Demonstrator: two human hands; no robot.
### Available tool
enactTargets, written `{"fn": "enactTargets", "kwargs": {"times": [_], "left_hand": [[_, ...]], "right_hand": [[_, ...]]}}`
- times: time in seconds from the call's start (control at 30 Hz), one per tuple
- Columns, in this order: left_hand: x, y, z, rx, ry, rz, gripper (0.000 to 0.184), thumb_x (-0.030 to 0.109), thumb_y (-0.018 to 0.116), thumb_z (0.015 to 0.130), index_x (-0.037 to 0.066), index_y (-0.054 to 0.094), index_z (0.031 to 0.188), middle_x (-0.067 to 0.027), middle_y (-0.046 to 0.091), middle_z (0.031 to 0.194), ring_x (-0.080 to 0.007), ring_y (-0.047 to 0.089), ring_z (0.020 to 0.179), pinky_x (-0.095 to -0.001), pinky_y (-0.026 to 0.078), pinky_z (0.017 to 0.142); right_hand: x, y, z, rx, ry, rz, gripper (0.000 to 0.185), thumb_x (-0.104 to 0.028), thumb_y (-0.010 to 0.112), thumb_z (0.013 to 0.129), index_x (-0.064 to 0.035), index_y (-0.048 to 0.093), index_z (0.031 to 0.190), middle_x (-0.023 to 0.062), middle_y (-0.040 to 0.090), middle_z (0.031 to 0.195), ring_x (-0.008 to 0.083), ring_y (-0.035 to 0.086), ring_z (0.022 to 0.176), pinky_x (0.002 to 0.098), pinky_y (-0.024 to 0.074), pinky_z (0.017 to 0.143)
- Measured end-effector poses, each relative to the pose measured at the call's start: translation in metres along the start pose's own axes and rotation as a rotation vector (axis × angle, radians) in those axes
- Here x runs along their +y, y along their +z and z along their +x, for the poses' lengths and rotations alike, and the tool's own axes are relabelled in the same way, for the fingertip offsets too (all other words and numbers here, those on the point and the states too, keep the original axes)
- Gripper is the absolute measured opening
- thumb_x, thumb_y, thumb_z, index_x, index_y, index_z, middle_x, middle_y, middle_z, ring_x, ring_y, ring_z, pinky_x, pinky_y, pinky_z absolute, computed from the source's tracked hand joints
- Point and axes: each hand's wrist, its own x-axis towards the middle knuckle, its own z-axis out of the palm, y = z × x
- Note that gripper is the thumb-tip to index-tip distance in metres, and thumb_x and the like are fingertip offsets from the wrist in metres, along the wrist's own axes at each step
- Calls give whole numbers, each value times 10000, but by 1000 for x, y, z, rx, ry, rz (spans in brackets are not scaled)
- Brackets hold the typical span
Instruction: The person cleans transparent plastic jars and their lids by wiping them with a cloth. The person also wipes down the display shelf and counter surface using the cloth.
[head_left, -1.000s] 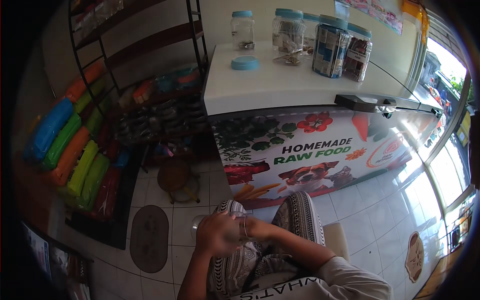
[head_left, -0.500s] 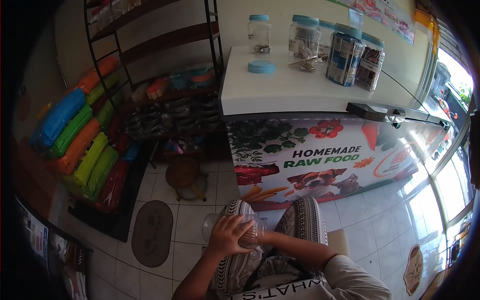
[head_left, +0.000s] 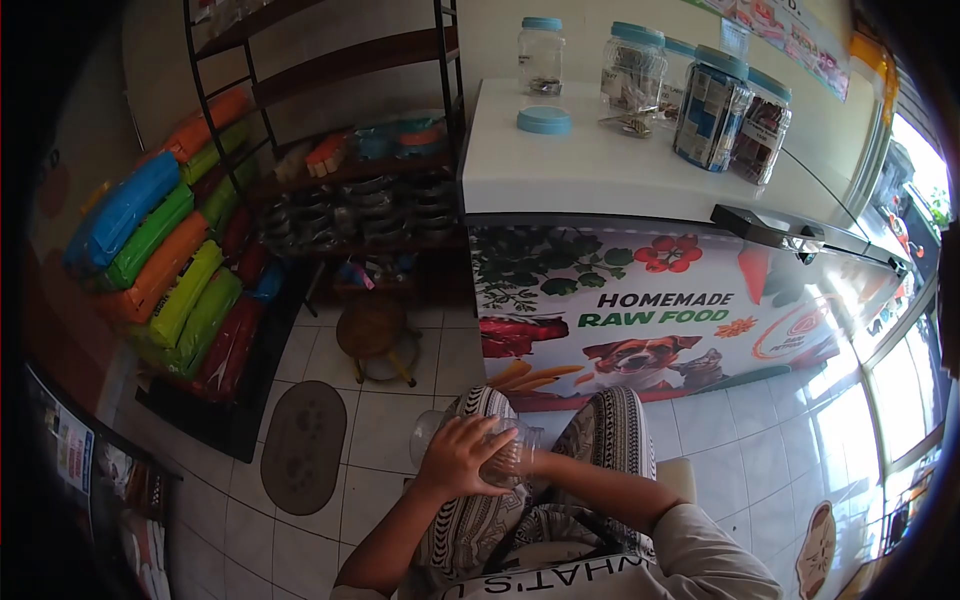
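Note:
A clear plastic jar (head_left: 425,434) lies on its side across my lap, its mouth toward the right. My left hand (head_left: 465,455) is wrapped over the top of it, gripping its body. My right hand (head_left: 512,462) reaches in at the mouth end, and its wrist is at the rim. Its fingers show only dimly through the plastic and behind my left hand, so whether they hold anything cannot be made out. A loose light-blue lid (head_left: 544,121) rests on the white chest freezer (head_left: 580,180) in front of me.
Several blue-lidded jars (head_left: 712,110) stand on the freezer. To the left are a dark shelf rack (head_left: 350,75), stacked colourful bags (head_left: 165,270) and a small round stool (head_left: 372,328). A grey paw-print mat (head_left: 303,445) lies on the tiled floor.
The view has shifted slightly, so the freezer and shelves sit a little further right and higher. My left hand stays on the jar, and my right hand remains at its mouth.

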Motion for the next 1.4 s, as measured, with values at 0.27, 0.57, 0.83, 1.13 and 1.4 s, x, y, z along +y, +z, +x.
{"fn": "enactTargets", "kwargs": {"times": [0.27,0.57,0.83,1.13,1.4], "left_hand": [[-7,-16,4,-66,-139,-48,1040,543,827,438,199,447,1344,-84,492,1247,-274,488,1159,-461,359,995],[12,10,2,-235,77,281,1086,478,842,434,286,370,1393,-86,461,1268,-293,422,1211,-529,308,1011],[-2,-5,-19,56,-163,44,1020,454,862,436,205,425,1324,-99,493,1249,-292,486,1161,-509,353,958],[3,-19,4,299,-398,-301,1012,417,875,486,81,411,1320,-151,503,1247,-310,516,1139,-448,413,949],[25,70,58,810,-623,-1641,961,346,800,643,62,266,1390,-119,476,1267,-271,480,1184,-393,384,1018]], "right_hand": [[-15,-22,-49,175,111,109,408,-185,489,955,24,434,1301,105,561,1188,178,557,1069,305,436,930],[1,-6,-18,15,-35,-335,419,-79,531,871,-3,472,1279,105,576,1187,181,564,1054,321,438,922],[-53,-28,-56,176,90,-212,420,33,526,820,-16,515,1238,68,601,1105,112,554,996,280,439,879],[-105,-52,-90,624,-527,718,263,-130,506,914,-48,501,1163,155,562,1156,266,599,1033,371,539,812],[-121,-20,-48,901,-606,-806,495,-167,652,726,-38,512,1183,163,517,1175,282,485,1115,355,391,946]]}}
